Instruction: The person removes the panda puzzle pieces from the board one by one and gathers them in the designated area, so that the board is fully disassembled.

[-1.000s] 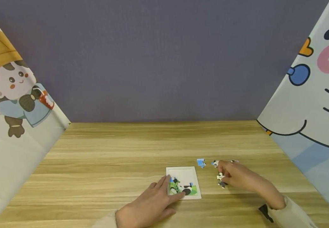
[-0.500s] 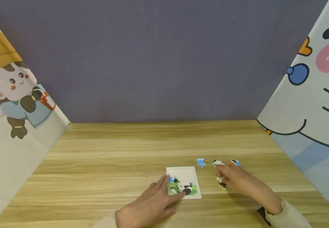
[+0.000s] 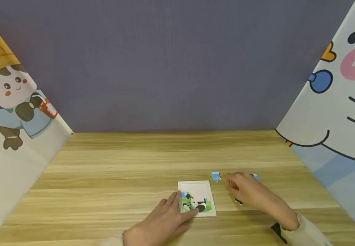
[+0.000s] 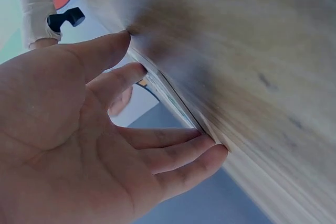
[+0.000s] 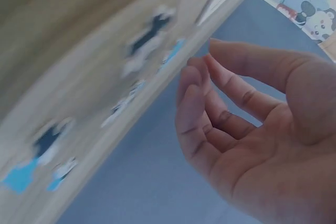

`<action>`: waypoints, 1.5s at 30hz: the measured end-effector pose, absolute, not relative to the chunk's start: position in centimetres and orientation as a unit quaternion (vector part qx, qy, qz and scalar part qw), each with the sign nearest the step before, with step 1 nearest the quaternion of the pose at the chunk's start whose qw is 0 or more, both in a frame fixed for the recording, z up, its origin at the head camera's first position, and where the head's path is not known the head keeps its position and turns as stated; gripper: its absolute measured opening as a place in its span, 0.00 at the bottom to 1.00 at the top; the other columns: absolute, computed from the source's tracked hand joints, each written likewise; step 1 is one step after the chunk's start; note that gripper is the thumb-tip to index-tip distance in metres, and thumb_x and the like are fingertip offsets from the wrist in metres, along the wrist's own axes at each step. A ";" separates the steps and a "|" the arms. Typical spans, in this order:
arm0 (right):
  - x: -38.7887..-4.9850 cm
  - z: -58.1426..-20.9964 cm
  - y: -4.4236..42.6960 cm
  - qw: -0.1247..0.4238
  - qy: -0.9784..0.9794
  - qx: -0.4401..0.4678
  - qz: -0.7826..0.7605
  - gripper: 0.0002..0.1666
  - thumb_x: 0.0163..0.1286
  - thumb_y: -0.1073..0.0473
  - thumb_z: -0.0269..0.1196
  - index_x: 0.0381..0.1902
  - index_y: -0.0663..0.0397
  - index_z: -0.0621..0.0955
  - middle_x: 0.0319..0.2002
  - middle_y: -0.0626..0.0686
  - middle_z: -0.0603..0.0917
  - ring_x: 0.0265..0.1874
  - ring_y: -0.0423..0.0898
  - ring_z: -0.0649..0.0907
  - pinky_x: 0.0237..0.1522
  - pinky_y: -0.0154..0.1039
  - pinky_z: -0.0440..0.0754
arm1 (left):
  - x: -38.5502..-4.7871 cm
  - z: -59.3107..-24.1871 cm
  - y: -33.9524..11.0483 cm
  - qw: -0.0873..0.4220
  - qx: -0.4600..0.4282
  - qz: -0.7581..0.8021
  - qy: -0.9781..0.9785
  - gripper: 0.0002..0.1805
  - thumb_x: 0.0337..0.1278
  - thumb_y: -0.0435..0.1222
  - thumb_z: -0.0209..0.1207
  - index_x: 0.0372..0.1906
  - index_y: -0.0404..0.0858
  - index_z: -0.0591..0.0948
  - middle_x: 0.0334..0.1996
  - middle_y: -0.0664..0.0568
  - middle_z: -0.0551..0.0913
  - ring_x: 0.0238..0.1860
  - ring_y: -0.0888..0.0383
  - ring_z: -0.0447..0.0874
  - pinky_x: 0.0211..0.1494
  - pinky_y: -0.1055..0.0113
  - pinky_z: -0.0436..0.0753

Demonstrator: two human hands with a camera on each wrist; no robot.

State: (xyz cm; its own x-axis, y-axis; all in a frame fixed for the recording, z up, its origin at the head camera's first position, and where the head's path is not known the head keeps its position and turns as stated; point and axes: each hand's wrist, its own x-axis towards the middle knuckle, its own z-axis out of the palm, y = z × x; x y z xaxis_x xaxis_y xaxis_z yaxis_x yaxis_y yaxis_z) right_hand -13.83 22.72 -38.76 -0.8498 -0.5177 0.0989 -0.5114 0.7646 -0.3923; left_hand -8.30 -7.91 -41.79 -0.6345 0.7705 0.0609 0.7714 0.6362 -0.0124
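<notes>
A square puzzle tray (image 3: 194,186) with a white border lies on the table, its lower part filled with green, black and white panda pieces. My left hand (image 3: 162,218) rests at its left and lower edges, fingers mostly straight. In the left wrist view the fingertips (image 4: 210,142) touch the tray's side. My right hand (image 3: 246,188) hovers over the loose pieces, fingers loosely bent. Nothing shows between its fingers in the right wrist view. Just left of it lies a blue puzzle piece (image 3: 216,176). A black-and-white piece (image 5: 149,40) lies below the hand, blurred.
Another blue-and-black piece (image 3: 255,177) lies behind the right hand, partly covered. Several loose pieces, including one with a blue corner (image 5: 20,176), spread over the wooden table (image 3: 119,164). A grey wall (image 3: 177,68) stands behind, with cartoon-printed panels (image 3: 349,112) on both sides.
My right hand has shifted slightly left from the near black-and-white piece toward the blue one, now covering the panda-face piece. My left hand has stayed on the tray.
</notes>
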 end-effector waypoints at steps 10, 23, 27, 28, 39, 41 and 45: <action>-15.3 -38.6 18.0 0.025 0.924 -0.318 -0.210 0.05 0.65 0.69 0.66 0.37 0.56 0.83 0.30 0.44 0.81 0.27 0.35 0.77 0.29 0.31 0.78 | -8.6 -42.2 -8.1 0.071 -0.444 0.023 -0.893 0.28 0.68 0.55 0.56 0.72 0.63 0.69 0.63 0.29 0.73 0.64 0.40 0.73 0.50 0.56 0.83; -14.4 -39.6 11.4 0.102 0.914 -0.351 -0.176 0.19 0.67 0.65 0.67 0.56 0.55 0.81 0.50 0.52 0.82 0.43 0.43 0.82 0.38 0.33 0.81 | -8.7 -42.2 -8.0 0.040 -0.443 0.033 -0.895 0.28 0.69 0.56 0.54 0.72 0.63 0.69 0.66 0.31 0.71 0.67 0.40 0.71 0.50 0.54 0.85; -14.1 -40.2 11.1 0.078 0.917 -0.354 -0.165 0.19 0.65 0.68 0.67 0.53 0.52 0.81 0.48 0.51 0.81 0.45 0.44 0.81 0.39 0.34 0.81 | -8.8 -41.9 -8.2 0.026 -0.448 0.022 -0.893 0.29 0.70 0.55 0.53 0.74 0.63 0.66 0.67 0.30 0.69 0.67 0.39 0.71 0.51 0.51 0.84; -14.0 -40.2 11.1 0.076 0.919 -0.351 -0.163 0.19 0.64 0.68 0.68 0.52 0.51 0.81 0.48 0.51 0.80 0.45 0.44 0.80 0.39 0.35 0.81 | -8.9 -41.8 -8.3 0.025 -0.450 0.014 -0.893 0.29 0.70 0.55 0.54 0.73 0.63 0.67 0.68 0.30 0.68 0.67 0.40 0.71 0.50 0.51 0.84; -14.1 -40.5 10.7 0.074 0.921 -0.341 -0.173 0.16 0.61 0.68 0.70 0.47 0.53 0.82 0.41 0.47 0.78 0.37 0.38 0.77 0.35 0.31 0.78 | -9.8 -41.1 -9.8 -0.003 -0.459 -0.062 -0.886 0.22 0.69 0.47 0.59 0.66 0.56 0.77 0.70 0.40 0.68 0.68 0.49 0.70 0.50 0.52 0.83; -14.1 -40.5 10.8 0.072 0.923 -0.335 -0.173 0.18 0.60 0.68 0.70 0.47 0.53 0.82 0.41 0.47 0.78 0.37 0.38 0.77 0.35 0.31 0.79 | -9.7 -41.1 -9.7 -0.010 -0.451 -0.058 -0.891 0.22 0.69 0.47 0.59 0.66 0.59 0.76 0.70 0.41 0.68 0.68 0.50 0.70 0.50 0.50 0.83; -14.3 -40.4 11.0 0.058 0.923 -0.335 -0.182 0.19 0.57 0.70 0.71 0.46 0.53 0.81 0.40 0.47 0.79 0.36 0.38 0.78 0.34 0.29 0.79 | -9.7 -41.0 -9.5 -0.009 -0.441 -0.046 -0.896 0.23 0.70 0.48 0.58 0.67 0.61 0.75 0.71 0.41 0.67 0.68 0.50 0.69 0.51 0.47 0.82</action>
